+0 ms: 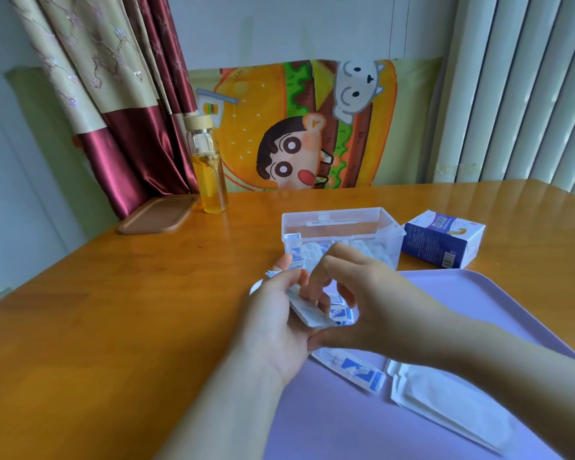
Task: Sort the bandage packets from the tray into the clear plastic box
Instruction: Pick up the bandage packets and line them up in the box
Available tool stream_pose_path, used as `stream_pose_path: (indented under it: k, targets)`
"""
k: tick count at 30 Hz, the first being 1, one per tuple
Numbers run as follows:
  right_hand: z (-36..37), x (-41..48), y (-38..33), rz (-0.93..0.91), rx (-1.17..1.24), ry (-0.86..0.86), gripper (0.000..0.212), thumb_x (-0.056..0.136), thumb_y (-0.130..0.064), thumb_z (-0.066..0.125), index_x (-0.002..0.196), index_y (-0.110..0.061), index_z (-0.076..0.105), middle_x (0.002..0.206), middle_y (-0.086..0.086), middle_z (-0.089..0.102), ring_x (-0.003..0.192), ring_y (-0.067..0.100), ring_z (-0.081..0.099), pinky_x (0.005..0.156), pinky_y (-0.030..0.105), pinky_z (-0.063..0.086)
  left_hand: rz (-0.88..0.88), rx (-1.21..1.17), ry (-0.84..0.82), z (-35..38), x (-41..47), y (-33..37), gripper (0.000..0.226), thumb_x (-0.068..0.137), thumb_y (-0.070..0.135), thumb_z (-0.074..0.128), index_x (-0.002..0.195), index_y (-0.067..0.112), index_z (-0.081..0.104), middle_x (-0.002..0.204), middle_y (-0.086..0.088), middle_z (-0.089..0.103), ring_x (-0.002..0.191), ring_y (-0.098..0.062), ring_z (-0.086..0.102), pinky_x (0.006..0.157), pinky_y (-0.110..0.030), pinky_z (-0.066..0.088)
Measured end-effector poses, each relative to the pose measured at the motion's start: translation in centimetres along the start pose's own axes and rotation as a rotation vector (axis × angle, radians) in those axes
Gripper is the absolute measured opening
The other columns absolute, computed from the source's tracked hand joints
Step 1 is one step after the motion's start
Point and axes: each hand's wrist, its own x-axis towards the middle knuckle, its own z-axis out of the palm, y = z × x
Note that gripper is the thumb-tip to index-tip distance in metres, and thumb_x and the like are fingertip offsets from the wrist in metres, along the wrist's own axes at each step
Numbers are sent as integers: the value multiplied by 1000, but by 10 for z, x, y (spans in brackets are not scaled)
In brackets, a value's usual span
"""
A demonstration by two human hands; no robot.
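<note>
print on carton (442, 242) and bandage packets (352, 368) too blurred to read

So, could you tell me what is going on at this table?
A person is sorting. The left hand holds a small stack of bandage packets, and the right hand pinches at it. More packets already lie in the clear box; at least two loose packets lie on the purple tray.

The table (140, 293) before me is glossy varnished wood. My tray (329, 426) is smooth, matt plastic; the box (332, 220) clear, shiny plastic. The packets (307, 313) I hold look like smooth white paper. The bottle (210, 161) is glass, the curtain (127, 161) sheeny cloth.
</note>
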Motion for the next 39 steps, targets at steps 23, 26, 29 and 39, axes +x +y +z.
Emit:
stream_pose_path:
  k: [23, 26, 29, 39]
  targets:
    - [-85, 77, 34, 130, 88, -60, 91, 62, -45, 82, 138, -39, 32, 118, -21, 46, 113, 2, 49, 100, 26, 42, 195, 789, -378, 63, 53, 48, 22, 98, 15, 46, 79, 17, 58, 47, 10, 40, 41, -4, 29, 43, -15, 24]
    - [-106, 98, 52, 216, 252, -16, 48, 79, -22, 73, 122, -30, 54, 88, -12, 62, 76, 7, 60, 74, 27, 48, 199, 885, -440, 67, 79, 64, 20, 99, 17, 44, 96, 11, 63, 51, 10, 38, 43, -3, 25, 40, -13, 21]
    - [-105, 111, 65, 199, 186, -46, 17, 86, -7, 63, 93, -22, 66, 68, -5, 66, 59, 7, 57, 63, 22, 46, 152, 935, -494, 70, 97, 65, 22, 100, 16, 42, 99, 9, 63, 58, 6, 38, 45, -3, 24, 41, -12, 21]
    - [-104, 140, 133, 550, -82, -275, 12, 89, -2, 58, 91, -13, 64, 80, 9, 65, 65, 15, 60, 59, 19, 53, 655, 1642, -180, 35, 135, 74, 31, 96, 28, 51, 126, 32, 54, 123, 12, 54, 104, -1, 46, 71, -12, 35]
